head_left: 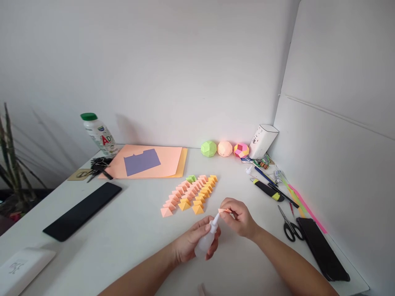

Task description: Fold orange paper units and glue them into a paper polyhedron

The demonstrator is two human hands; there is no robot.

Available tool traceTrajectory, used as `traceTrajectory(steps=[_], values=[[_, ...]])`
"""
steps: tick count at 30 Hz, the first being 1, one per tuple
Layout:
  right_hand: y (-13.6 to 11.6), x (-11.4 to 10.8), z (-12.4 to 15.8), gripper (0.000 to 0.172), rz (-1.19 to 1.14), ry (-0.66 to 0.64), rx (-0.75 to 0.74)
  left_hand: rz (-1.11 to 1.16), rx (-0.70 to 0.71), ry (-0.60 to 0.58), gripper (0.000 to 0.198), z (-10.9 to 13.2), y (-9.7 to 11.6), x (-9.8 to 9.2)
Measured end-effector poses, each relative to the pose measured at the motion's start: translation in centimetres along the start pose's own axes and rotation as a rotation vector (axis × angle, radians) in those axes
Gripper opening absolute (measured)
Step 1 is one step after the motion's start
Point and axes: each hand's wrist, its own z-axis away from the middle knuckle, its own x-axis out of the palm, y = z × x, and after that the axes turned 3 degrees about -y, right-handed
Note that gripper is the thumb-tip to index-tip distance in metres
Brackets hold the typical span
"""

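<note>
My left hand point(193, 238) is wrapped round a white squeeze bottle point(204, 245) with a narrow nozzle, which tilts up to the right. Between the fingertips of my right hand point(239, 218) is a small folded peach paper piece point(225, 210). The nozzle tip meets the paper's left end or lies very close to it; I cannot tell if they touch. Just beyond my hands, several folded paper pieces stand in slanting rows: peach ones point(167, 212), orange ones point(198, 209) and a green one point(191, 178).
By the wall sit a green paper ball point(208, 149), a peach one point(225, 149) and a multicoloured one point(241, 150). Scissors point(289, 227), a cutter point(267, 190) and a black phone point(322, 248) lie right. Left are paper sheets point(169, 158), a black slab point(82, 211) and a bottle point(98, 133).
</note>
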Motion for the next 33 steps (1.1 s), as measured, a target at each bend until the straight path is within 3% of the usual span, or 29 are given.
traceTrajectory(steps=[7, 22, 33], values=[[0.20, 0.25, 0.09, 0.019, 0.007, 0.037, 0.011, -0.022, -0.020, 0.101, 0.035, -0.18, 0.13, 0.00], [-0.25, 0.22, -0.21, 0.024, -0.039, -0.029, 0.097, -0.016, 0.043, 0.173, 0.036, -0.21, 0.33, 0.04], [-0.60, -0.02, -0.37, 0.022, -0.028, -0.008, 0.175, -0.009, 0.050, 0.235, 0.037, -0.21, 0.61, 0.15]])
